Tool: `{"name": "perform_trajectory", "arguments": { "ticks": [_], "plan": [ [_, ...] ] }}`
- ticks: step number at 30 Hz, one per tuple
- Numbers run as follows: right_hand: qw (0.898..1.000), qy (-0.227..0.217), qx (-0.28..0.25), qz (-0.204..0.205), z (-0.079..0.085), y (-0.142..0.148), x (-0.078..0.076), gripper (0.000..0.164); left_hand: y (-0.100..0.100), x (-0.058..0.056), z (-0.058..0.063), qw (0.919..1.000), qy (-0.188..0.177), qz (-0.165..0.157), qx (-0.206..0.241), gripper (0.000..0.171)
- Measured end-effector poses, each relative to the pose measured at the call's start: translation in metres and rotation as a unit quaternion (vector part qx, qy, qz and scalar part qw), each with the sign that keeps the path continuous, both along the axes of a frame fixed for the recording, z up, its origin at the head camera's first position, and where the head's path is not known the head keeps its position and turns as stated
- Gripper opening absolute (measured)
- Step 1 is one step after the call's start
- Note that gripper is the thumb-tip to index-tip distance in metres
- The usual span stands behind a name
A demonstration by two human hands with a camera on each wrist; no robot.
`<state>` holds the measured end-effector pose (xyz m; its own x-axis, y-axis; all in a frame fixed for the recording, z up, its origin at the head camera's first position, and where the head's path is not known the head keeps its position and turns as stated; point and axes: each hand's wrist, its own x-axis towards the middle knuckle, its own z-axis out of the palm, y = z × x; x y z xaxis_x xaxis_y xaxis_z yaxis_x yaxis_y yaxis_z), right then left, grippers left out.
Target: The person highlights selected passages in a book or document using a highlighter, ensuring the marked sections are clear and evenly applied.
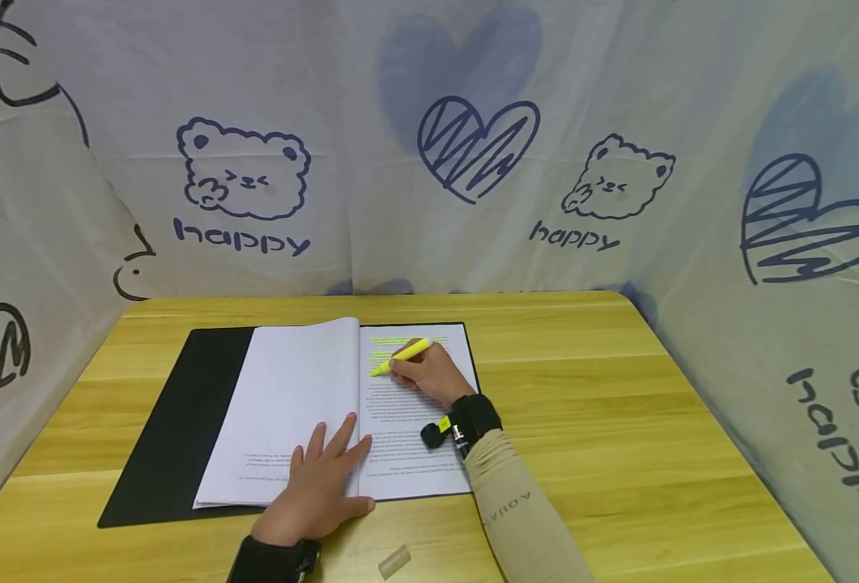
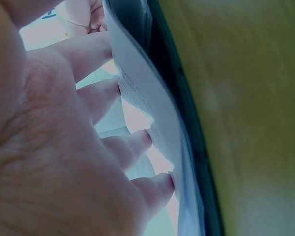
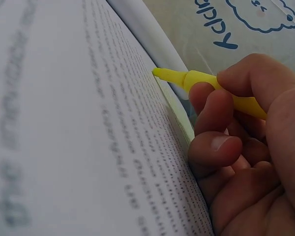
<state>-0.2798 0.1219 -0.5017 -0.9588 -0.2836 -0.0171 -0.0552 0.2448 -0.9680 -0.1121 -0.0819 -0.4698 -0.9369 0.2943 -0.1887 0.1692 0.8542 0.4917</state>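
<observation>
My right hand (image 1: 429,374) pinches a yellow highlighter (image 1: 409,351) over the upper part of the printed right-hand page (image 1: 410,465). The highlighter's tip (image 3: 157,73) meets the paper near the left end of a text line, and several yellow-marked lines lie above it. My left hand (image 1: 320,486) rests with fingers spread across the lower part of the mostly blank left-hand page (image 1: 291,380) and the fold. In the left wrist view, its fingertips (image 2: 145,137) press on the paper. Both pages lie in an open black folder (image 1: 159,437).
A small translucent cap (image 1: 394,562) lies on the wooden table (image 1: 589,421) just below the folder, between the two forearms. White cloth (image 1: 356,186) with bear and heart drawings hangs behind the table and along both sides.
</observation>
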Motion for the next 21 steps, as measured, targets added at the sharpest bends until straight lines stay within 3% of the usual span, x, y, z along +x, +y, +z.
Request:
{"name": "perform_trajectory", "arguments": {
  "ticks": [21],
  "plan": [
    [0.999, 0.017, 0.037, -0.004, 0.0002, 0.0069, -0.0015, 0.016, 0.0016, 0.0014, 0.0012, 1.0, -0.004, 0.0, 0.0, 0.083]
  ]
}}
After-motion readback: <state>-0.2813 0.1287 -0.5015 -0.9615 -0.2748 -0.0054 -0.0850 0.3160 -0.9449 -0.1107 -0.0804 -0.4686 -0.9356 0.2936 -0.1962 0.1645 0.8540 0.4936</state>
